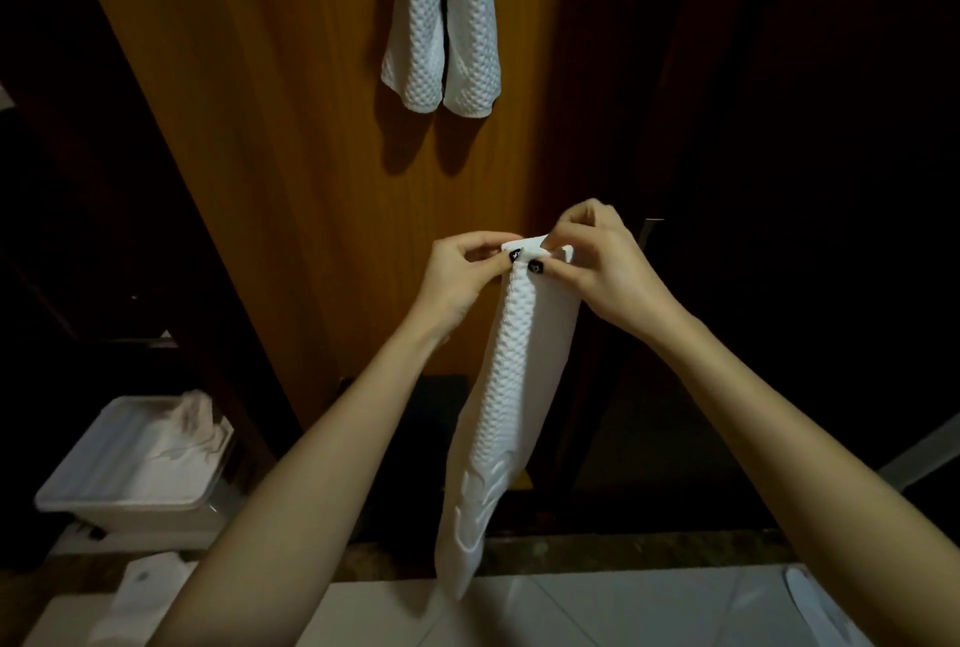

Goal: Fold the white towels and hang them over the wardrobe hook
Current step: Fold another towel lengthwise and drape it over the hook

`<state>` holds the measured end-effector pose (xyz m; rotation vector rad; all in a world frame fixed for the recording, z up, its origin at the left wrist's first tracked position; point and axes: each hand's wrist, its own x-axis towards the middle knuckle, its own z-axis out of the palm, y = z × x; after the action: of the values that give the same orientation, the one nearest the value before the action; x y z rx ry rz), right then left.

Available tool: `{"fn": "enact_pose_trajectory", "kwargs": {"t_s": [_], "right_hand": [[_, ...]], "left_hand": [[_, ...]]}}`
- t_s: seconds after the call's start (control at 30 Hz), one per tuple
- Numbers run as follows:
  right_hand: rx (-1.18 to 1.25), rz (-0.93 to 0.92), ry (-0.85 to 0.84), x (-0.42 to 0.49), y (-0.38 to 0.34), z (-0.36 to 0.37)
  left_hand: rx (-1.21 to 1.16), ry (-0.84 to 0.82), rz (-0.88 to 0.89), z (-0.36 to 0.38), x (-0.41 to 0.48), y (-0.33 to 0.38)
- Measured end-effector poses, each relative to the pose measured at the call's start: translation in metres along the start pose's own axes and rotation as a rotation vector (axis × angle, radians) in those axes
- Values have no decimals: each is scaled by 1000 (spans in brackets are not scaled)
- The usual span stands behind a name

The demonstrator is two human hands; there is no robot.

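Note:
A white waffle-textured towel (506, 402), folded into a long narrow strip, hangs down in front of me. My left hand (460, 275) and my right hand (597, 264) pinch its top edge side by side, thumbs close together. Higher up, another white towel (441, 17) hangs folded against the wooden wardrobe door (291, 127), its two ends dangling level. The hook itself lies above the frame's top edge and is hidden.
A white plastic bin (124, 470) with pale cloth inside stands on the floor at lower left. White cloth or paper (140, 594) lies beneath it. Dark wardrobe openings flank the door. Light floor tiles (623, 610) run along the bottom.

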<state>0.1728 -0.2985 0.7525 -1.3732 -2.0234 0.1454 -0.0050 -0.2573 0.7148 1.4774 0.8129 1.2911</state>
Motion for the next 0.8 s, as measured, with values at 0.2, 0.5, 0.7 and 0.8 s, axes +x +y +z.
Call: {"fn": "enact_pose_trajectory", "kwargs": {"t_s": [0.2,0.5,0.7,0.8], "right_hand": [[1,-12,-40,11,-3,-5],[-2,1,-3,17,-5,-21],[81,160,-174,4,24,-56],[81,139,-274,7,26,-54]], "left_hand": [[-136,-98,-41,-9,-2,2],[-156,1,51,-2,-4,6],[-224,71,92,-14,4,11],[-110,40,133,-10,8,17]]}}
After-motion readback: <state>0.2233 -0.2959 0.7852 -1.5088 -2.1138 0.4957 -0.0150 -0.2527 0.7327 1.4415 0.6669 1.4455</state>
